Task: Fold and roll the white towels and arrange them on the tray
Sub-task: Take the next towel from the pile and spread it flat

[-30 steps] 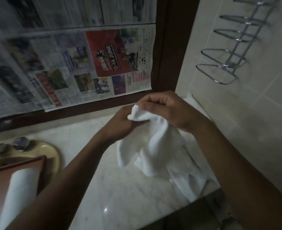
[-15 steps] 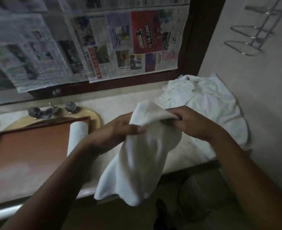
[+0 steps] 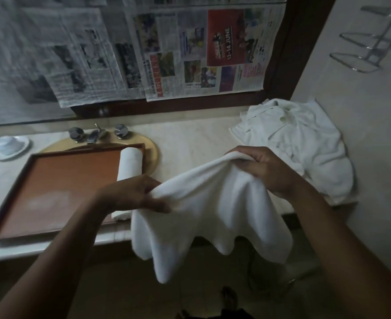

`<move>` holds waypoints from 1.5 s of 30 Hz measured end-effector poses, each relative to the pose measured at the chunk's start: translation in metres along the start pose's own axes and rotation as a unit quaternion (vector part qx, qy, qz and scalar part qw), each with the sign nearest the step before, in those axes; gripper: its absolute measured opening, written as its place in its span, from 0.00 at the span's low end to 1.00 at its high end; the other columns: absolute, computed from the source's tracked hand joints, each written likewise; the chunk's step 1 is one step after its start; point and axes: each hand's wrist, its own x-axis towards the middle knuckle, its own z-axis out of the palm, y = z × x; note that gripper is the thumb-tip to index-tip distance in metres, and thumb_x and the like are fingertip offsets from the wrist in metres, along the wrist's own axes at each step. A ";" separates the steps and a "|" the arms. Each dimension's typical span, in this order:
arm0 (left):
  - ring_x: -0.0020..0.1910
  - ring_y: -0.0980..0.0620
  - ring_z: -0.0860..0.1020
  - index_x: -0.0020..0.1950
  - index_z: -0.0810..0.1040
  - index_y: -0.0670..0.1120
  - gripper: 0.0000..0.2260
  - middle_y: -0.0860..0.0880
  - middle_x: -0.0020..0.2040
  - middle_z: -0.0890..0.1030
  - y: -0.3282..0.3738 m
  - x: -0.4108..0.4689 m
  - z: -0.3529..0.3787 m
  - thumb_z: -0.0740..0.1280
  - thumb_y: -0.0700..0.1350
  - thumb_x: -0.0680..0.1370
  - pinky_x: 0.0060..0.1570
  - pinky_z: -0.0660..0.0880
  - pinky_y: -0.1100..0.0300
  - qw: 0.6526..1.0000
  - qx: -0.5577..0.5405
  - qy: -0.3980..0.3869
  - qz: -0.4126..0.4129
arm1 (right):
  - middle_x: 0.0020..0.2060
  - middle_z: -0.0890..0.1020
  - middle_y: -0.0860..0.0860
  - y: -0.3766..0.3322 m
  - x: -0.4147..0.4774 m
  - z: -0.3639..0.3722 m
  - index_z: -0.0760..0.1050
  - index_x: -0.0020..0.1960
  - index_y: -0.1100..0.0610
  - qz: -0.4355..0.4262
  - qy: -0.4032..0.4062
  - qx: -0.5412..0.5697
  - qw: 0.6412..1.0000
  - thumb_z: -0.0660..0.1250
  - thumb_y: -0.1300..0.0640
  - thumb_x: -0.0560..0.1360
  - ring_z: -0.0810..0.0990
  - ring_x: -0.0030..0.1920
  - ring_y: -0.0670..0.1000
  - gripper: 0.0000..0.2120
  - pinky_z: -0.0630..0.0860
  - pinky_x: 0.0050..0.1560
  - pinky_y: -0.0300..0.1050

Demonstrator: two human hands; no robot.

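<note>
Marble counter (image 3: 189, 143), dim light. Left hand (image 3: 132, 194) and right hand (image 3: 265, 169) pinch limp towel (image 3: 212, 215) at its top edge; light, soft, best gripped at the corners.

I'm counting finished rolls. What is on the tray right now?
One rolled towel lies along the tray's right side. The left hand, gripping a loose towel, covers its middle; the tray's near right corner is hidden.

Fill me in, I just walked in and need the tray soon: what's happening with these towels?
A person grips one white towel by its top edge, left hand and right hand apart, so it hangs open in front of the counter. One rolled towel already lies at the right end of the brown tray. A rumpled pile of white cloth waits on the counter by the wall.
</note>
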 end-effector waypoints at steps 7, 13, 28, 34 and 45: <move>0.45 0.47 0.85 0.48 0.85 0.53 0.14 0.47 0.45 0.86 -0.036 -0.003 -0.006 0.76 0.58 0.67 0.44 0.81 0.49 0.972 -0.111 0.205 0.041 | 0.40 0.82 0.52 0.039 -0.015 -0.029 0.83 0.46 0.53 0.049 0.005 -0.089 0.995 0.72 0.49 0.79 0.80 0.41 0.50 0.08 0.74 0.46 0.49; 0.43 0.39 0.84 0.48 0.84 0.38 0.22 0.33 0.44 0.84 -0.045 0.003 -0.012 0.76 0.53 0.63 0.46 0.80 0.46 0.926 -0.215 0.307 0.053 | 0.29 0.80 0.39 0.081 -0.019 -0.063 0.80 0.32 0.37 0.191 -0.159 -0.343 0.906 0.80 0.45 0.68 0.76 0.30 0.39 0.11 0.67 0.33 0.35; 0.51 0.50 0.83 0.56 0.83 0.49 0.10 0.48 0.51 0.84 -0.006 0.023 0.048 0.72 0.52 0.79 0.53 0.81 0.49 0.987 -0.151 0.045 -0.012 | 0.60 0.76 0.40 0.087 0.001 -0.063 0.76 0.66 0.49 0.218 -0.069 -0.323 0.918 0.65 0.40 0.81 0.76 0.60 0.47 0.19 0.71 0.57 0.44; 0.45 0.59 0.81 0.51 0.80 0.58 0.04 0.59 0.44 0.82 0.063 0.052 0.048 0.73 0.49 0.79 0.41 0.73 0.68 0.985 0.046 0.027 0.166 | 0.64 0.77 0.38 0.050 0.019 -0.001 0.70 0.71 0.40 0.140 -0.205 -0.341 0.907 0.78 0.35 0.67 0.77 0.60 0.42 0.36 0.77 0.59 0.45; 0.42 0.56 0.81 0.52 0.84 0.49 0.10 0.51 0.45 0.84 -0.002 0.043 0.017 0.76 0.50 0.73 0.39 0.75 0.62 0.968 0.222 0.049 -0.108 | 0.37 0.79 0.47 0.078 0.005 -0.043 0.76 0.42 0.51 0.074 -0.067 -0.258 0.961 0.66 0.65 0.78 0.79 0.40 0.48 0.11 0.74 0.43 0.50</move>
